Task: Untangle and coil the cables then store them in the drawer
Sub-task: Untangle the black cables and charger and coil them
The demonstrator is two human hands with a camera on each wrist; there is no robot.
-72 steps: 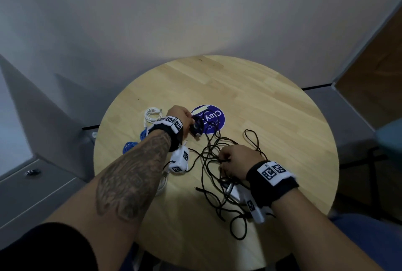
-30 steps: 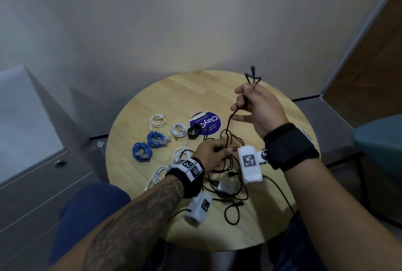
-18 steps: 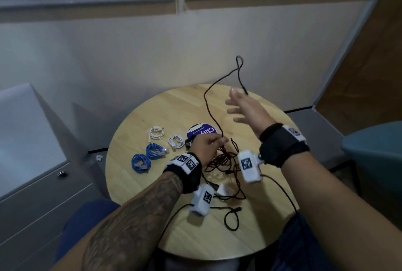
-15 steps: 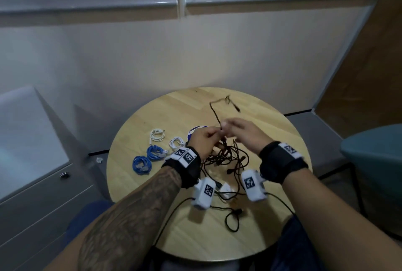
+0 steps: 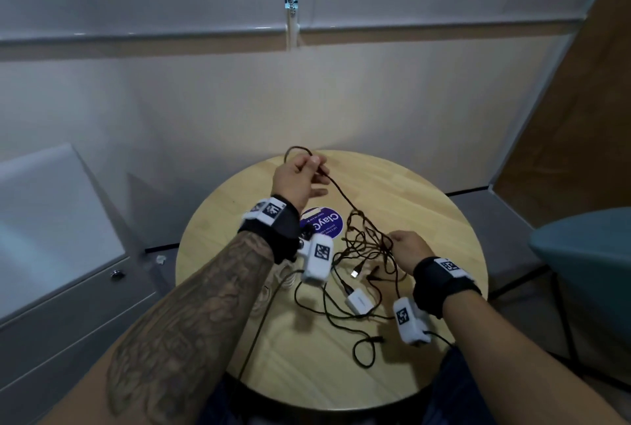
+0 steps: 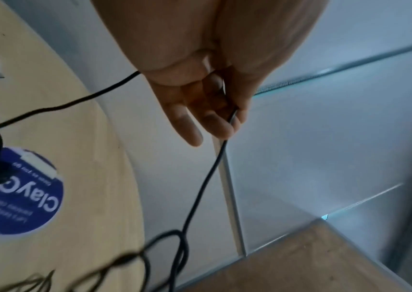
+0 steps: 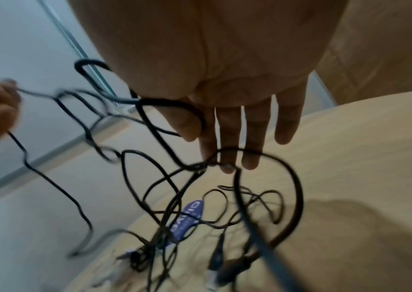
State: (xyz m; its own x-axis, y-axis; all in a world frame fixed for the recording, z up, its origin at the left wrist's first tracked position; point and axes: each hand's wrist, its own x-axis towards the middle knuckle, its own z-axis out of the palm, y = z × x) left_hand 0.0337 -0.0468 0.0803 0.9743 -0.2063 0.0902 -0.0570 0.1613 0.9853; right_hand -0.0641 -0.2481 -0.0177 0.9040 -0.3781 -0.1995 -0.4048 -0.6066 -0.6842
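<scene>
Here, in the head view, the left hand (image 5: pixel 300 182) is raised in the upper middle of the frame, above the far part of the round wooden table (image 5: pixel 426 206). It pinches one black cable (image 5: pixel 341 195), with a small loop standing out at its upper left. From the hand the cable runs down and right to the tangle of black cables (image 5: pixel 365 254) in the middle of the table. The right hand (image 5: pixel 408 250) is at the right side of this tangle, its fingers in the strands. A white adapter (image 5: pixel 359 301) lies just below the tangle, and a purple round sticker (image 5: pixel 324 224) is on the wood at its upper left. To the right of the tangle the wood is bare up to the table edge; the near part has only a few loose loops. A grey cabinet with drawers (image 5: pixel 68 288) stands at the left of the frame, apart from the table.

In the left wrist view, the cable passes through the curled fingers (image 6: pixel 224 126) and hangs down to the lower middle; the table edge curves along the left.

In the right wrist view, the fingers (image 7: pixel 252 138) are almost straight, and strands hook over thumb and fingertips. Whether they really grip I cannot tell.
</scene>
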